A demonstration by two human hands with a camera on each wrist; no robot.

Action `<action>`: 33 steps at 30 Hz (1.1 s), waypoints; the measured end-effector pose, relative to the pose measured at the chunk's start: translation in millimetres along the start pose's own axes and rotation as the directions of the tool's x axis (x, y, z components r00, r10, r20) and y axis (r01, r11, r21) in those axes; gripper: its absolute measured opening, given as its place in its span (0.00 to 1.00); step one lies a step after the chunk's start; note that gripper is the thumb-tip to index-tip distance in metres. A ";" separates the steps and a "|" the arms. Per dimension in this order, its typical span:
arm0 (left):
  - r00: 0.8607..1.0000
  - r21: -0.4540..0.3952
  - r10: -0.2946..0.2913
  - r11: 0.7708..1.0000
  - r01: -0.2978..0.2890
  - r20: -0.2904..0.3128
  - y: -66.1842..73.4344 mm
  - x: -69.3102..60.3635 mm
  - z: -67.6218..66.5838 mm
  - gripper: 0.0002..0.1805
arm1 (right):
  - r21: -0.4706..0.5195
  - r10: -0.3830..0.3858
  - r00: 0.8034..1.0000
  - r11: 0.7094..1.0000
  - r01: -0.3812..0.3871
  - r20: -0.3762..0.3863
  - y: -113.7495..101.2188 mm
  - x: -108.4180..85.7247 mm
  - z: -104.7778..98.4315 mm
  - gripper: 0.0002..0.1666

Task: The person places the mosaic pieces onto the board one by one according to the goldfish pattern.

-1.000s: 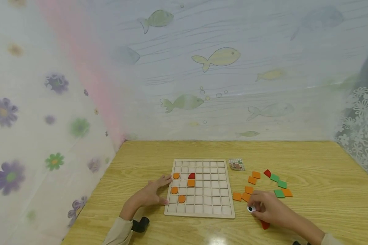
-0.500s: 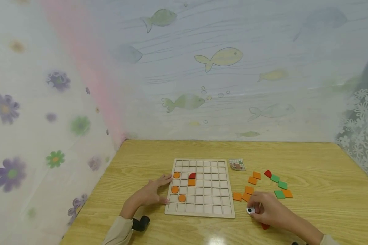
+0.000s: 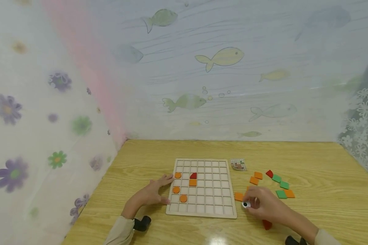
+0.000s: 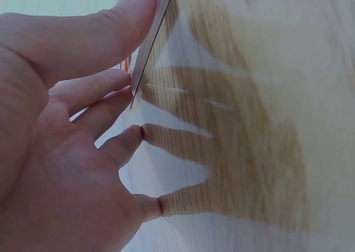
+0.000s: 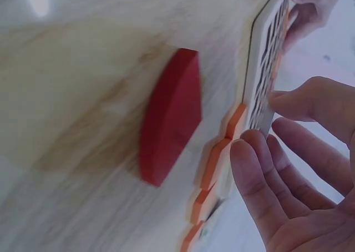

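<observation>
My right hand (image 3: 268,206) pinches a white round tile with a black dot (image 3: 246,204), like an eye, between thumb and fingers just right of the board. In the right wrist view that tile shows only as a thin edge. My left hand (image 3: 150,194) touches the left edge of the wooden grid board (image 3: 202,215), its fingers spread and thumb near the lower corner. On the board lie several orange round tiles (image 3: 183,198), an orange square tile (image 3: 193,182) and a red quarter-round tile (image 3: 193,175). Another red quarter-round tile (image 5: 172,119) lies below my right hand.
Right of the board lie orange square tiles (image 3: 258,175), several green tiles (image 3: 284,185) and a red quarter-round tile (image 3: 269,173). A small pattern card (image 3: 238,164) sits by the board's upper right corner. A wall covering with fish prints (image 3: 184,129) rises behind the table.
My right hand has shifted slightly up and left toward the board with the eye tile, covering some orange tiles and showing more of the red one. The left hand has stayed at the board's edge.
</observation>
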State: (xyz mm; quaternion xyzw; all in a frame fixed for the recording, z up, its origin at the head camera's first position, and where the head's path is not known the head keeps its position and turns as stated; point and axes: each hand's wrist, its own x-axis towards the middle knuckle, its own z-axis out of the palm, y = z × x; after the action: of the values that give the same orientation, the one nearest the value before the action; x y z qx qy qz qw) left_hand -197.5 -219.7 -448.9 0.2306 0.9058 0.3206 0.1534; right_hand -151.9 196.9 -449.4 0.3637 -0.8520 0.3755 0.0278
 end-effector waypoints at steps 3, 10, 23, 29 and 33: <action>1.000 0.008 -0.001 1.000 0.001 -0.003 -0.1 -0.1 -0.1 0.45 | -0.008 -0.011 1.000 1.000 0.011 -0.011 -3.6 4.6 1.6 0.11; 1.000 0.019 0.004 1.000 -0.004 -0.003 -0.2 -0.8 -0.2 0.45 | 0.012 -0.031 0.999 0.999 0.031 -0.023 -9.5 14.1 5.3 0.10; 1.000 0.007 0.001 1.000 -0.001 0.001 2.3 -0.5 0.8 0.46 | 0.017 -0.006 1.000 1.000 0.006 0.004 -17.2 33.1 11.9 0.08; 1.000 0.014 0.003 1.000 -0.003 0.003 2.0 -0.2 0.8 0.46 | 0.030 0.023 1.000 0.999 -0.024 0.018 -20.2 43.5 18.5 0.08; 1.000 0.007 0.011 1.000 -0.011 -0.003 0.0 -1.0 0.5 0.46 | 0.043 0.021 1.000 0.999 -0.022 0.020 -20.5 53.2 25.5 0.07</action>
State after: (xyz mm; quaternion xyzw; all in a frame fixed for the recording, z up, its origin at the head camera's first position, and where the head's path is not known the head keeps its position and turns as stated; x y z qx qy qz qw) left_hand -196.5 -220.0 -449.1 0.2355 0.9059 0.3187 0.1495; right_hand -172.1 139.0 -438.0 0.3589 -0.8479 0.3903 0.0075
